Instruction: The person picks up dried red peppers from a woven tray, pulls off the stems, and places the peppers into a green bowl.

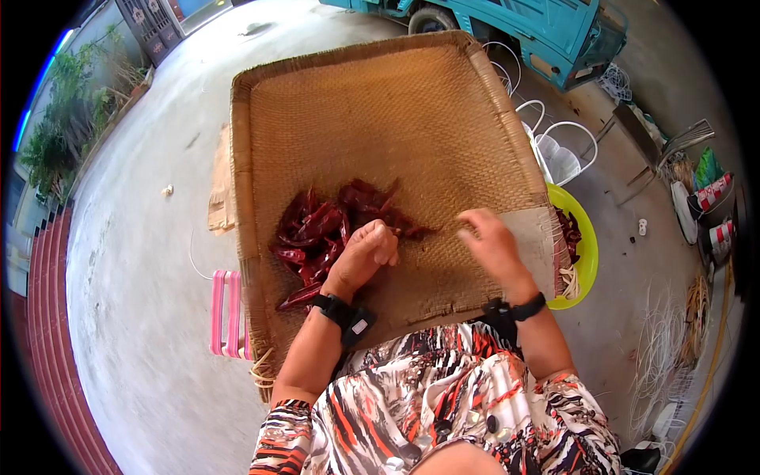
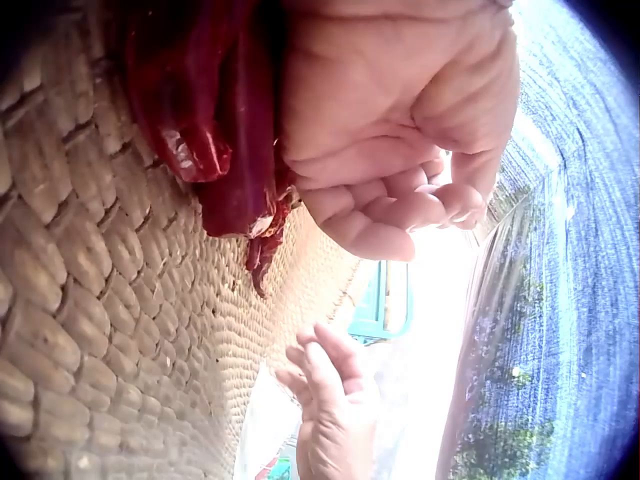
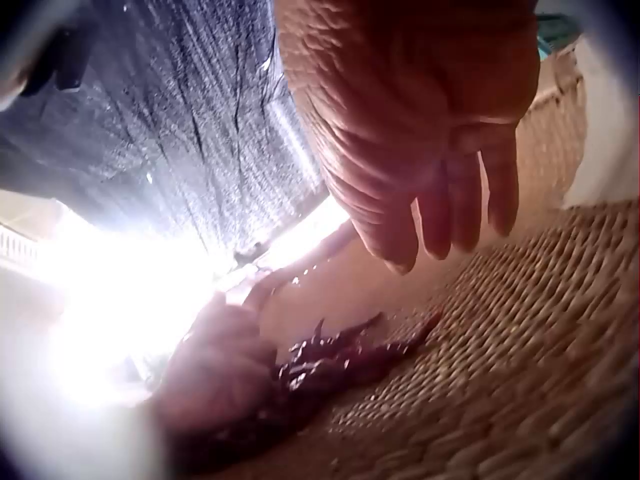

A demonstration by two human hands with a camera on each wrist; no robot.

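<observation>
A heap of dried red chili peppers (image 1: 305,229) lies on the near left part of a large woven tray (image 1: 356,119). Over the heap's right edge is my left hand (image 1: 366,252), its fingers loosely curled with nothing visible in them. In the left wrist view its palm faces the camera, right beside dark red chilies (image 2: 235,190). My right hand (image 1: 492,244) hovers above the tray's right side, apart from the heap. The right wrist view shows its fingers (image 3: 465,205) hanging down, slightly bent and holding nothing.
A yellow-green basin (image 1: 587,253) with more dark red chilies sits beyond the tray's right edge. White baskets (image 1: 560,158) stand behind it, near a metal-framed chair (image 1: 661,146). A pink-striped seat (image 1: 229,313) is at left, and a turquoise vehicle (image 1: 514,28) is at the back.
</observation>
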